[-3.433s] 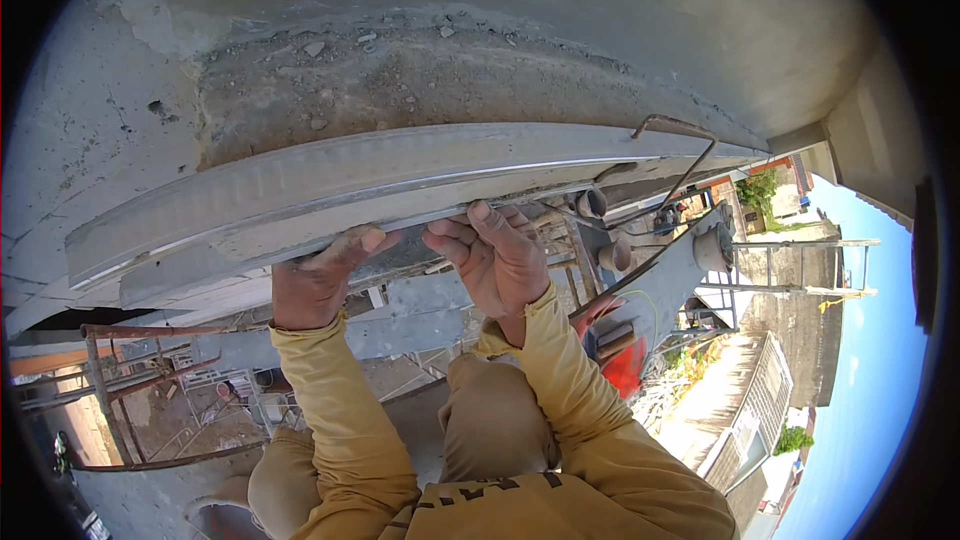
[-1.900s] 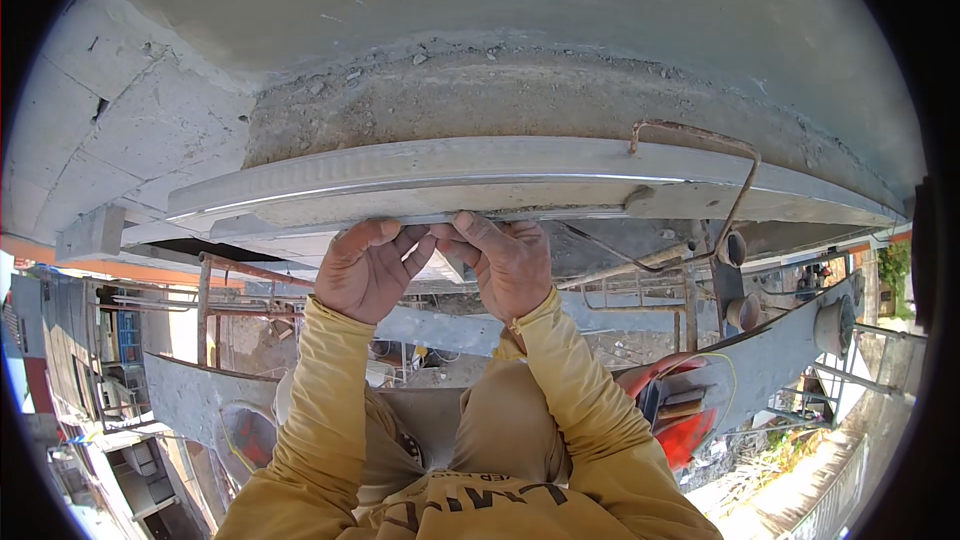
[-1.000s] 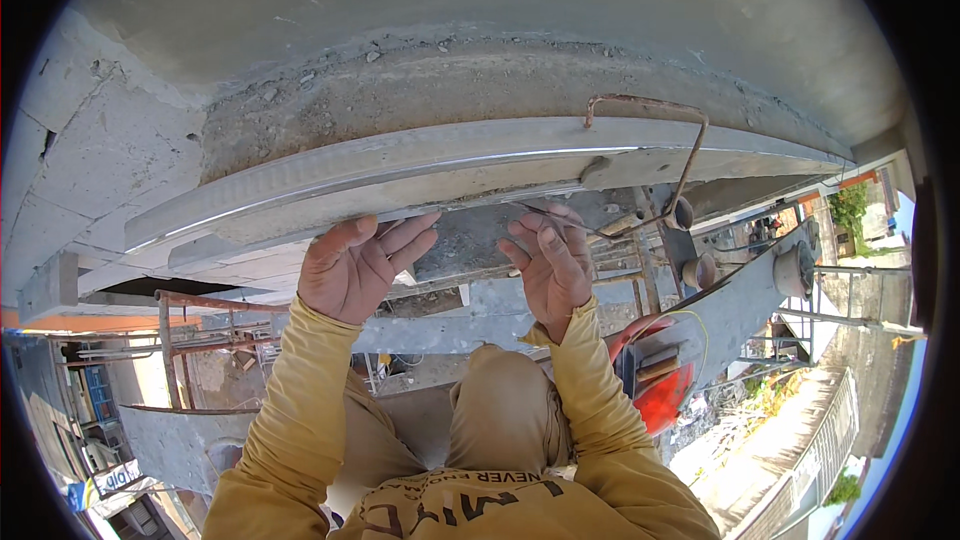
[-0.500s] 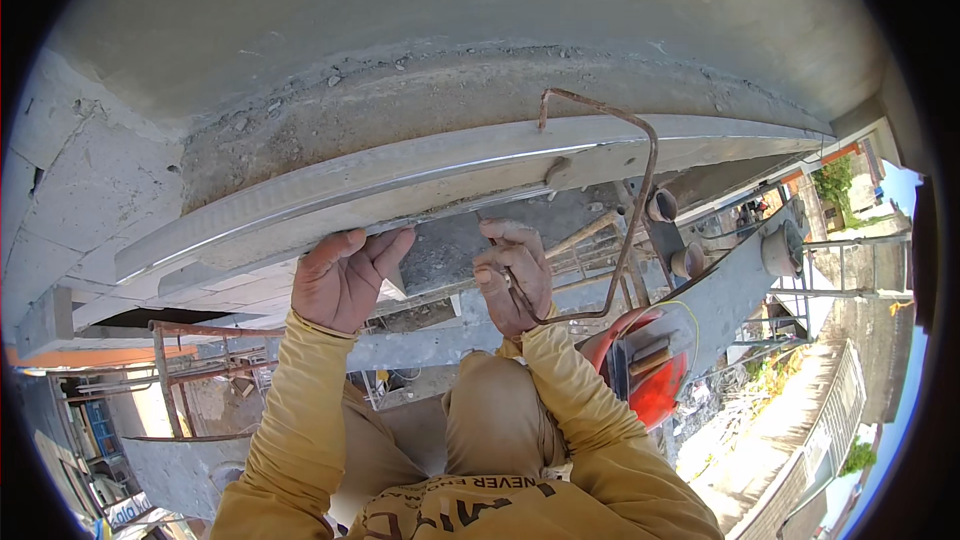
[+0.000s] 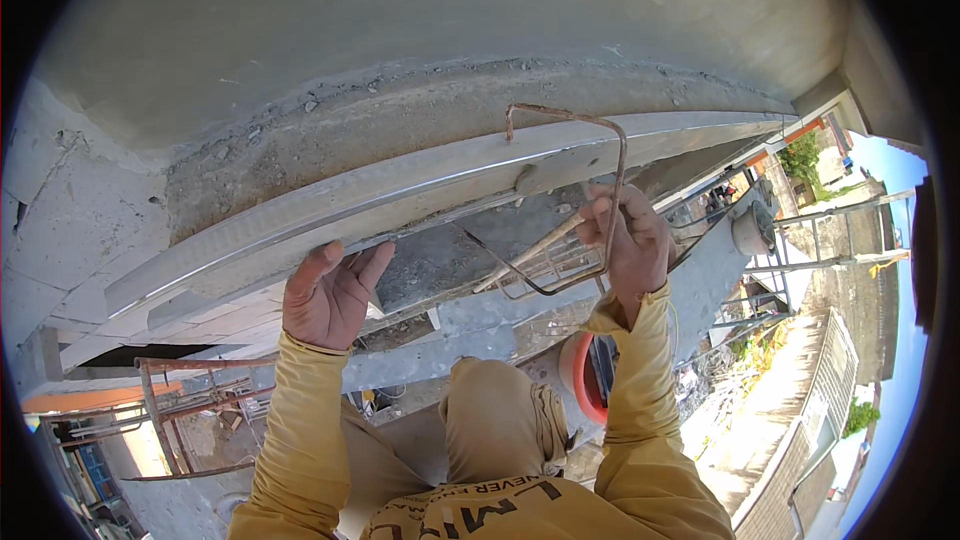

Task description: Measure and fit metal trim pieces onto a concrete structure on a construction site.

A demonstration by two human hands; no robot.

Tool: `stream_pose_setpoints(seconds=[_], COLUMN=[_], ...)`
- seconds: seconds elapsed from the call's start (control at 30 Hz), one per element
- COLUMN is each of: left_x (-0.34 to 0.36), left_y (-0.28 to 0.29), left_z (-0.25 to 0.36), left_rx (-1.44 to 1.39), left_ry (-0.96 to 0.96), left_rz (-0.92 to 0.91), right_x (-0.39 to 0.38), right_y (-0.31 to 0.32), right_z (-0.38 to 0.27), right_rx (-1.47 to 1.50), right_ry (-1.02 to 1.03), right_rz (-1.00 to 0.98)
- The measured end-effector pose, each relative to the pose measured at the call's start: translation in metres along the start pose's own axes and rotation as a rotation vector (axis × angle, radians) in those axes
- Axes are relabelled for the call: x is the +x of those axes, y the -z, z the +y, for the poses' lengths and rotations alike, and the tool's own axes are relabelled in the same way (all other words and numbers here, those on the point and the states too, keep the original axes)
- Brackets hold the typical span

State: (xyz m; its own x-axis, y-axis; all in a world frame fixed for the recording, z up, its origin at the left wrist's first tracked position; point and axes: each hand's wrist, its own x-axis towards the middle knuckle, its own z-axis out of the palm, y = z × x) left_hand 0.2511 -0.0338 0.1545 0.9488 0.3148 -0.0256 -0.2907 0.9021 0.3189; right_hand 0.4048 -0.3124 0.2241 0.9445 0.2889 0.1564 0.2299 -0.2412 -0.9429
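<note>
A long pale straight board (image 5: 440,180) with a shiny metal edge runs along the ledge below the plastered wall. My left hand (image 5: 333,298) reaches up to its lower edge, palm showing, thumb and fingers apart, fingertips at or against the edge. Over the board hooks a rusty bent metal rod (image 5: 622,155), its upper end on the board's top and its lower arm free beneath. My right hand (image 5: 638,240) is closed around the rod's upright side, fingers curled and partly hidden by it.
Rough mortar crumbs lie along the ledge (image 5: 300,145). Below the board are a wooden handle (image 5: 540,250) and a grey scaffold plank (image 5: 470,335). A red bucket (image 5: 584,380) stands beside my right forearm. Metal scaffold bars (image 5: 155,405) are at lower left, and the ground drops away below.
My right hand has moved right and up, from the rod's lower end to its upright side. The lower end is now uncovered. My left hand stays at the board's lower edge.
</note>
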Motion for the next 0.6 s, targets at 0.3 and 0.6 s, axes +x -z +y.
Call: stream_pose_setpoints(seconds=[0.3, 0.6], left_x=[0.002, 0.002], left_y=[-0.002, -0.003], left_z=[-0.002, -0.001], left_rx=[0.012, -0.005], left_ry=[-0.008, 0.002], left_rz=[-0.01, 0.032], right_x=[0.067, 0.096], right_y=[-0.008, -0.054], right_z=[-0.126, -0.144], right_rx=[-0.624, -1.186], right_ry=[0.592, 0.391], right_rz=[-0.324, -0.765])
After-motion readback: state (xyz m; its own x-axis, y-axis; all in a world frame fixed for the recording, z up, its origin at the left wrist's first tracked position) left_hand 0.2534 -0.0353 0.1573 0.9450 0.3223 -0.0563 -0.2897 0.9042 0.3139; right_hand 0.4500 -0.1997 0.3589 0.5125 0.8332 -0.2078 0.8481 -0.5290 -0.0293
